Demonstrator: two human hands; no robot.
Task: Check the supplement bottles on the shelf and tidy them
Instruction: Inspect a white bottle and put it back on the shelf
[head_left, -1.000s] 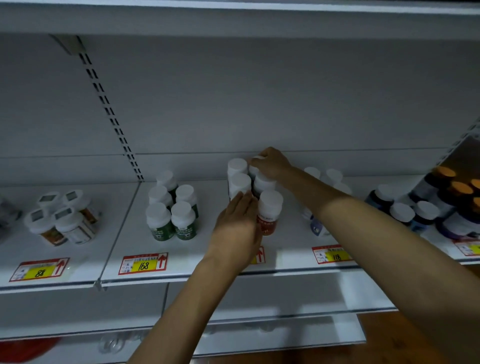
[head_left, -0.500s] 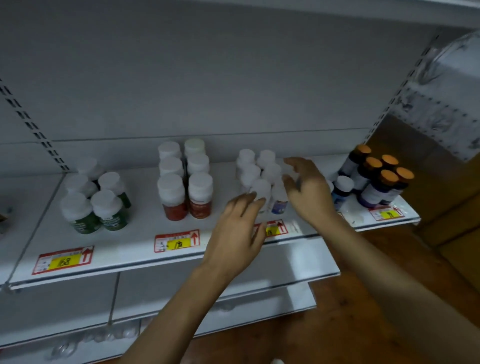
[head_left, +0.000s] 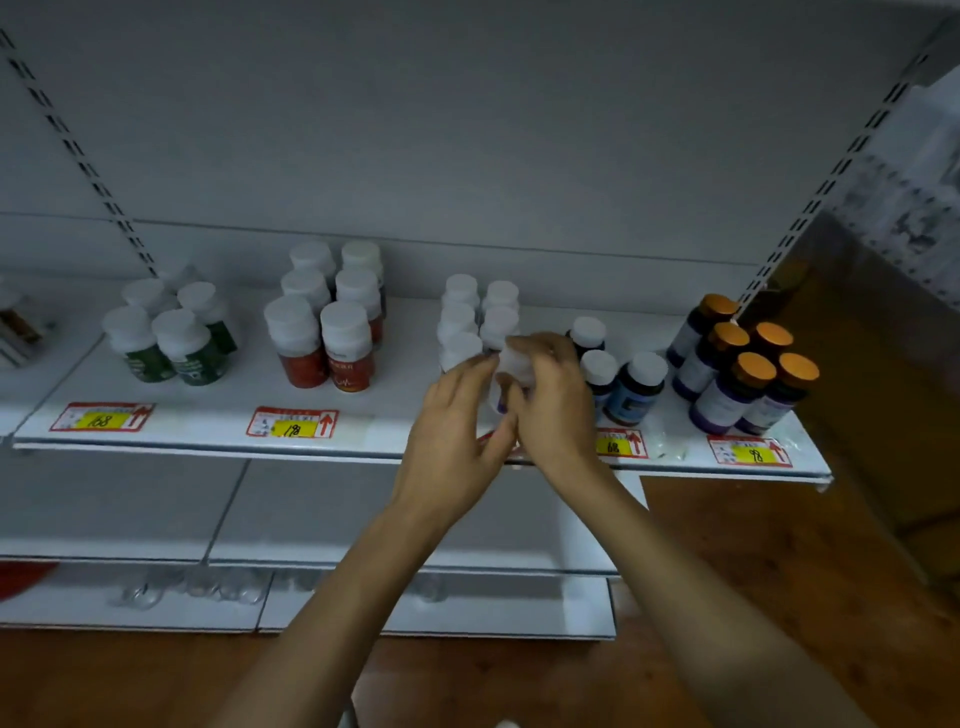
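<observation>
Grey back panel (head_left: 467, 130), slotted metal uprights (head_left: 78, 150), brown wooden floor (head_left: 779, 545); dim light

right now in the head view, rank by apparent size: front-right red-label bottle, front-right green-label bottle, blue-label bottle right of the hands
1. Red-labelled white-capped plastic bottle: looks largest, tallest.
2. Green-labelled white-capped plastic bottle and blue-labelled white-capped plastic bottle: about alike, so not ranked.

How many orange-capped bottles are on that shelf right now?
5 dark orange-capped bottles at the shelf's right end: one at back, two midway, two in front. More could hide behind.
</observation>
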